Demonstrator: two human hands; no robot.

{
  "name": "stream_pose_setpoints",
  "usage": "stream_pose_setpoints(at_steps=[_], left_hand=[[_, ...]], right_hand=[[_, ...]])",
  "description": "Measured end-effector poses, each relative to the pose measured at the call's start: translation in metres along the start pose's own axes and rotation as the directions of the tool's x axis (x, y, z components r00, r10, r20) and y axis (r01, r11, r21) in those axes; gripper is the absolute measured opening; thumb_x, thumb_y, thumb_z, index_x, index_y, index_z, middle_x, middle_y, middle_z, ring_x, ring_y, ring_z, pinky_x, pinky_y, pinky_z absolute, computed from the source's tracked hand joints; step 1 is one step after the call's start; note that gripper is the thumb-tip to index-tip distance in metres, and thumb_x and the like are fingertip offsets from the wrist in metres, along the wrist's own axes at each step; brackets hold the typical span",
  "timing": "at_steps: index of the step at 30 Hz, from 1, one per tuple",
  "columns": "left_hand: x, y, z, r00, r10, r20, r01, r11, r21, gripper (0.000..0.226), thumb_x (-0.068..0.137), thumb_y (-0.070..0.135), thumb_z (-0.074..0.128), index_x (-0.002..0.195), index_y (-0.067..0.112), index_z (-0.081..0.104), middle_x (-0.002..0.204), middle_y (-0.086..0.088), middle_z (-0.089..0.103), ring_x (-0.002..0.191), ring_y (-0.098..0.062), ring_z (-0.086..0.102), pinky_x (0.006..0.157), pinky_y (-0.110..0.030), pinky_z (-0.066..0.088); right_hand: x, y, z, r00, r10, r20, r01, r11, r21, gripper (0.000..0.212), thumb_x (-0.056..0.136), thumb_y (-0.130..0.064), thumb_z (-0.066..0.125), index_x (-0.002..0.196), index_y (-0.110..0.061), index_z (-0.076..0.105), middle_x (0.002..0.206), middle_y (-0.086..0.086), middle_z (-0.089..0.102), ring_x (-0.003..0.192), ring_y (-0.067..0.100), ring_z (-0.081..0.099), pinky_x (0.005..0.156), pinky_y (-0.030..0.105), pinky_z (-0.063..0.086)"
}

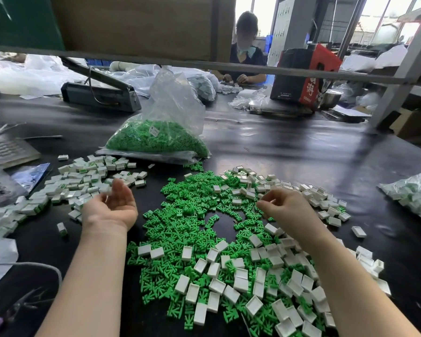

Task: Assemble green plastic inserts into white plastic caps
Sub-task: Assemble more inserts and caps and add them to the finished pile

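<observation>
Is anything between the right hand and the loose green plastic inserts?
Nothing visible. The right hand hovers directly over the pile of loose green plastic inserts on the black table; only scattered white rectangular plastic caps lie mixed among them.

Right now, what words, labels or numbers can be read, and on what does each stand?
Red and black box: large white Chinese characters, one reads "御"; the small white print is too small to read.
Sticker on the bag of green inserts: too small to read.
Nothing else carries readable text.
</observation>
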State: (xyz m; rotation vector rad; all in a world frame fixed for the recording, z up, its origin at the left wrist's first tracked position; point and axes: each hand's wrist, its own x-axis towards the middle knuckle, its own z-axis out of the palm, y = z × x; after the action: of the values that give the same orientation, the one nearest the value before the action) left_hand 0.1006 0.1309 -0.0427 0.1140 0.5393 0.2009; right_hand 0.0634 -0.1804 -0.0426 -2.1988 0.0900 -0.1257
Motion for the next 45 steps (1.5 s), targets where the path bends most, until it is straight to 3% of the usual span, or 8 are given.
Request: stream_pose_setpoints(at_steps=[6, 12, 19, 21, 26, 32, 39, 45], left_hand=[[-0.003, -0.003, 0.001, 0.997, 0.041, 0.058, -0.039, 0.998, -0.043, 0.045, 0.104, 0.034, 0.031, 0.093, 0.002, 0.061, 0.071, -0.005, 0.069, 0.069, -0.013, 0.068, 0.065, -0.019, 0.055], [-0.012, -0.025, 0.005, 0.994, -0.053, 0.094, 0.026, 0.963, 0.268, 0.032, 0.1, 0.028, 0.04, 0.083, 0.013, 0.062, 0.066, 0.004, 0.067, 0.052, -0.006, 0.059, 0.054, -0.015, 0.046], [-0.036, -0.063, 0.01, 0.945, -0.202, 0.258, -0.07, 0.645, 0.761, 0.017, 0.096, 0.019, 0.053, 0.089, 0.014, 0.069, 0.065, 0.005, 0.067, 0.052, -0.005, 0.057, 0.049, -0.017, 0.046], [-0.041, -0.075, 0.009, 0.929, -0.224, 0.294, -0.14, 0.521, 0.842, 0.014, 0.095, 0.016, 0.056, 0.092, 0.014, 0.069, 0.065, 0.004, 0.067, 0.053, -0.005, 0.056, 0.05, -0.017, 0.046], [-0.05, -0.093, 0.004, 0.827, -0.381, 0.414, -0.333, 0.262, 0.906, 0.013, 0.086, 0.006, 0.068, 0.095, 0.014, 0.071, 0.074, 0.003, 0.071, 0.062, -0.007, 0.061, 0.057, -0.02, 0.048], [-0.059, -0.104, 0.005, 0.632, -0.398, 0.665, -0.618, 0.258, 0.743, 0.027, 0.076, 0.003, 0.078, 0.09, 0.026, 0.075, 0.074, 0.008, 0.069, 0.07, -0.005, 0.066, 0.063, -0.016, 0.05], [-0.064, -0.107, 0.004, 0.531, -0.426, 0.733, -0.683, 0.297, 0.667, 0.027, 0.068, 0.018, 0.083, 0.094, 0.017, 0.075, 0.07, 0.004, 0.066, 0.066, -0.007, 0.062, 0.065, -0.017, 0.051], [-0.061, -0.105, 0.002, 0.642, -0.37, 0.672, -0.621, 0.264, 0.738, 0.015, 0.074, 0.005, 0.08, 0.08, 0.015, 0.071, 0.067, -0.001, 0.069, 0.063, -0.01, 0.065, 0.059, -0.019, 0.051]], right_hand=[[-0.002, 0.0, -0.008, 0.998, 0.042, 0.039, -0.026, 0.938, -0.345, 0.008, 0.087, -0.031, 0.072, 0.084, -0.026, 0.066, 0.083, -0.007, 0.067, 0.072, 0.011, 0.062, 0.072, 0.036, 0.057], [-0.006, -0.003, -0.011, 0.965, 0.188, 0.182, -0.073, 0.86, -0.504, 0.015, 0.085, -0.033, 0.071, 0.09, -0.022, 0.061, 0.087, -0.002, 0.067, 0.081, 0.015, 0.065, 0.075, 0.037, 0.059], [-0.002, 0.001, -0.009, 0.985, 0.088, 0.146, -0.002, 0.862, -0.507, 0.005, 0.089, -0.029, 0.066, 0.087, -0.027, 0.062, 0.084, -0.01, 0.065, 0.076, 0.007, 0.062, 0.069, 0.027, 0.055], [-0.001, 0.003, -0.006, 0.986, 0.024, 0.165, 0.045, 0.914, -0.403, 0.007, 0.09, -0.027, 0.067, 0.088, -0.027, 0.06, 0.087, -0.011, 0.064, 0.078, 0.004, 0.061, 0.066, 0.02, 0.051], [-0.003, -0.008, -0.005, 0.972, -0.196, 0.132, 0.153, 0.947, 0.281, 0.01, 0.084, -0.022, 0.072, 0.093, -0.021, 0.067, 0.09, -0.001, 0.071, 0.086, 0.014, 0.068, 0.072, 0.02, 0.053], [-0.008, -0.018, -0.004, 0.936, -0.318, 0.15, 0.144, 0.737, 0.66, 0.032, 0.08, -0.013, 0.068, 0.11, -0.004, 0.06, 0.093, 0.011, 0.072, 0.084, 0.011, 0.068, 0.071, 0.016, 0.05], [-0.01, -0.023, 0.0, 0.935, -0.321, 0.151, 0.137, 0.721, 0.679, 0.042, 0.074, -0.008, 0.07, 0.113, -0.002, 0.053, 0.091, 0.014, 0.07, 0.089, 0.026, 0.065, 0.086, 0.035, 0.052], [-0.008, -0.02, 0.003, 0.956, -0.272, 0.11, 0.18, 0.841, 0.511, 0.029, 0.08, -0.012, 0.075, 0.107, -0.009, 0.064, 0.096, 0.008, 0.073, 0.089, 0.018, 0.068, 0.08, 0.024, 0.055]])
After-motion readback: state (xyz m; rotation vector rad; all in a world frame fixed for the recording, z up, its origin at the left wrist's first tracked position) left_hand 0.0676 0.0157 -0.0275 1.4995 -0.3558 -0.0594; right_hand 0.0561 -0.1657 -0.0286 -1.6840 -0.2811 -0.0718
